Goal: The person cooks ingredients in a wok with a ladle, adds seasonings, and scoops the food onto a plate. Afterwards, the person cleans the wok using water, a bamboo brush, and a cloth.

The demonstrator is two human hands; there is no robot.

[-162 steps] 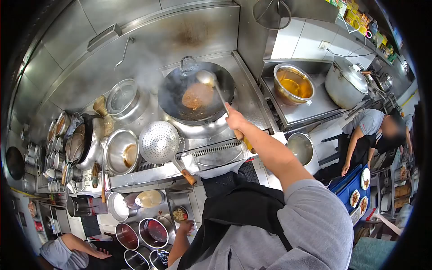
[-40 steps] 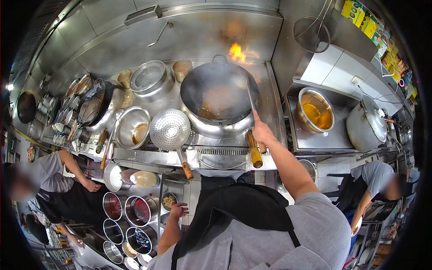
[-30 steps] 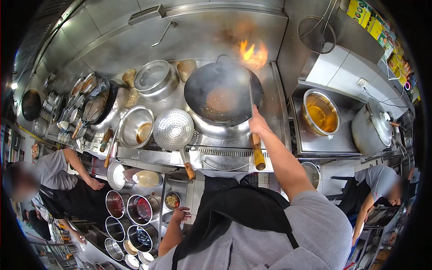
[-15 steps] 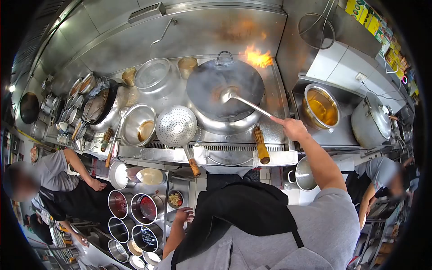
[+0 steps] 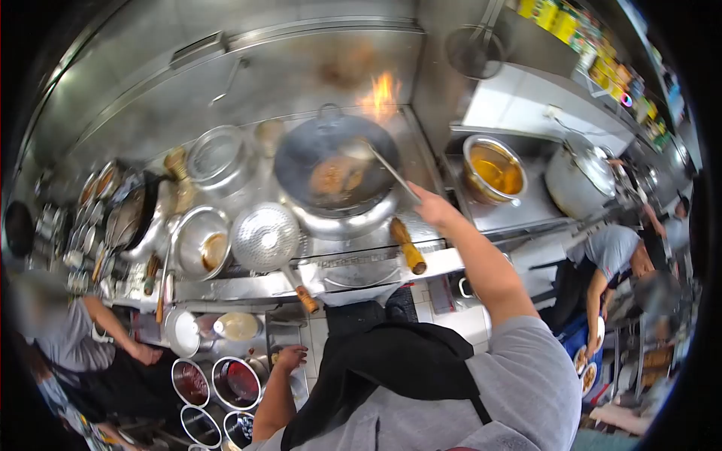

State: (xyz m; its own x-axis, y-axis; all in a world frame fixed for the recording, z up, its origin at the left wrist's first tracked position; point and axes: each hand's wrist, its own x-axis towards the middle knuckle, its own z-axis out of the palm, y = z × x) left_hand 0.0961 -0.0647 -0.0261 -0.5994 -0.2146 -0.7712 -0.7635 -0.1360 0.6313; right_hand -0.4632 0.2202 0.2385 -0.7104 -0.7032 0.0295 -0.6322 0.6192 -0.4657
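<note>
My right hand (image 5: 436,208) is closed around the handle of a metal wok ladle (image 5: 392,170). The ladle's bowl, blurred by motion, is over the left-leaning middle of a dark wok (image 5: 301,154) on the stove. Brownish food (image 5: 331,177) lies in the bottom of the wok. My left hand (image 5: 290,357) hangs low beside the side counter, close to the sauce pots. Its fingers are loosely apart and nothing shows in them.
Flames (image 5: 381,96) rise behind the wok. A perforated skimmer (image 5: 265,237), a steel bowl (image 5: 201,243) and a bamboo brush (image 5: 408,246) lie near the stove's front. A pot of yellow liquid (image 5: 496,171) stands right. Co-workers (image 5: 609,252) are on both sides.
The view has swung, shifting the stove leftward. The ladle's bowl has lifted away from the wok's bottom, and brown food shows there more plainly. The left hand still hangs by the counter.
</note>
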